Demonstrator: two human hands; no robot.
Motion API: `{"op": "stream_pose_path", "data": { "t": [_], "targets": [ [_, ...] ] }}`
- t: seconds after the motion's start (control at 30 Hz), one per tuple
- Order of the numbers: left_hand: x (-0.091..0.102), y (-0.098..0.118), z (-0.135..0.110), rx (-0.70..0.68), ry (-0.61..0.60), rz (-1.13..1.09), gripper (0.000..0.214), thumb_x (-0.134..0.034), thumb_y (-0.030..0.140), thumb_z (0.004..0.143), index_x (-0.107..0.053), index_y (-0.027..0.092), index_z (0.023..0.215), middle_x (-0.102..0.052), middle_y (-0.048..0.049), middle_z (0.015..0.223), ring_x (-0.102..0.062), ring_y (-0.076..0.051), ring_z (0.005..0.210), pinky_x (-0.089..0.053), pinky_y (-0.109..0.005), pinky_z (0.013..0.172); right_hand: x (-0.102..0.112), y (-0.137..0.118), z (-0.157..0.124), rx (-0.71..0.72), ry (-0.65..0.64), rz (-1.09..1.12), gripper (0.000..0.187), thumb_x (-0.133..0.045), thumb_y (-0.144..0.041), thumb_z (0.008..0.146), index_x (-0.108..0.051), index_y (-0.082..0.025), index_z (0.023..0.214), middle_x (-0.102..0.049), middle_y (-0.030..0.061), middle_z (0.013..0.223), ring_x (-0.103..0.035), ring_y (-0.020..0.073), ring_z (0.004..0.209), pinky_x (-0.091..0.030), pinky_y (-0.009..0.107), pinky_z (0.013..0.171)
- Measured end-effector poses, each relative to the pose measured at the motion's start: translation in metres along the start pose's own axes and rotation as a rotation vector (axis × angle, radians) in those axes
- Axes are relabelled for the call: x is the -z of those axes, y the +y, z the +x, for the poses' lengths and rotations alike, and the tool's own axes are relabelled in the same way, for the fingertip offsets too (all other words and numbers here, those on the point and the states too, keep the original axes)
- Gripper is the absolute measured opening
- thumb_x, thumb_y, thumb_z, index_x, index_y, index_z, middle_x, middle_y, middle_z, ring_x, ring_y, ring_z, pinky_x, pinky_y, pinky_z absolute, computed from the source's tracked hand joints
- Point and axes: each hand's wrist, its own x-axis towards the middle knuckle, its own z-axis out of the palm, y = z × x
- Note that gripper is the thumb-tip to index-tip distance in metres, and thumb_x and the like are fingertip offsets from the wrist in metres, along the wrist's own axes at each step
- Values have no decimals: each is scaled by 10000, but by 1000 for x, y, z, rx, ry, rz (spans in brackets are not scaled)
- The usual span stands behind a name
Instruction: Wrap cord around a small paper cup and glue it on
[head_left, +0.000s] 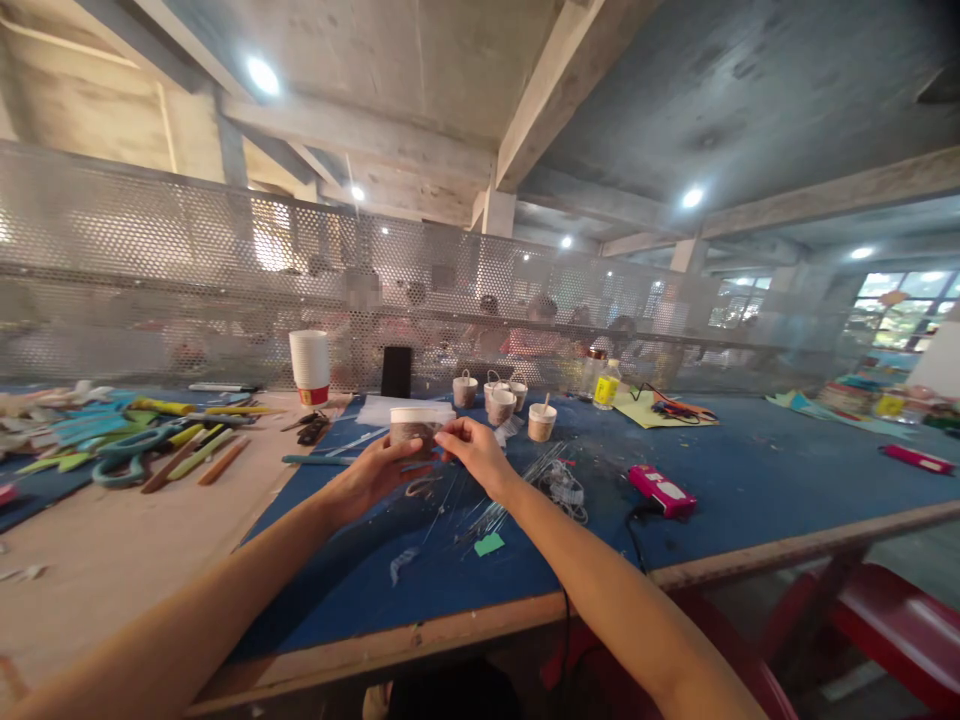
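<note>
A small paper cup with a white rim and a grey-brown lower part is held above the blue table mat. My left hand is closed around its lower left side. At the cup's right side, my right hand has its thumb and fingers pinched together; whatever lies between the fingertips is too small to make out. Beyond my hands stand several small cups with grey-brown outsides, some with thin loops on top. Another cup has a stick in it. Thin clear strands lie below my right hand.
On the left lie teal scissors and several craft sticks. A stack of white cups and a dark phone stand near the perforated screen. A pink device with a cord and a yellow-labelled bottle are rightward.
</note>
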Motion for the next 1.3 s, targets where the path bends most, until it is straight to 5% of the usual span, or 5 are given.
{"op": "stream_pose_path", "data": {
  "t": [0.47, 0.83, 1.0, 1.17, 1.3],
  "targets": [
    [-1, 4, -1, -57, 51, -49, 227, -742, 203, 834, -742, 136, 1051, -778, -133, 1107, -735, -274, 990, -561, -371, 907, -7, -4, -16, 100, -299, -150, 246, -685, -449, 879, -675, -204, 883, -646, -32, 653, -626, 136, 598, -493, 249, 650],
    [-2, 8, -2, -7, 156, -127, 174, -703, 245, 865, -734, 144, 1003, -791, -105, 945, -745, -230, 877, -581, -343, 879, -10, 7, -20, 388, -171, -918, 142, -609, -321, 971, -709, -235, 1023, -749, 61, 980, -697, 217, 900, -467, 288, 790],
    [-3, 7, -3, -13, 145, -104, 118, -720, 110, 820, -745, 130, 934, -790, -97, 909, -740, -199, 819, -585, -282, 781, -8, -4, -23, 526, -206, -969, 274, -572, -441, 993, -724, -217, 1035, -714, 95, 1045, -654, 224, 994, -452, 320, 907],
    [3, 7, 0, 8, 198, -169, 154, -656, 58, 830, -754, 116, 934, -792, -113, 923, -741, -189, 847, -584, -254, 751, 28, -17, -14, 203, 96, -1106, 264, -554, -424, 998, -704, -207, 983, -738, 95, 979, -686, 225, 908, -463, 303, 811],
    [5, 8, 0, 9, 195, -196, 185, -642, 54, 829, -754, 109, 966, -792, -121, 932, -742, -200, 859, -592, -270, 751, 60, -7, -13, -97, 45, -1338, 332, -623, -518, 926, -708, -197, 910, -762, 121, 942, -717, 275, 931, -474, 310, 763]
  ]
}}
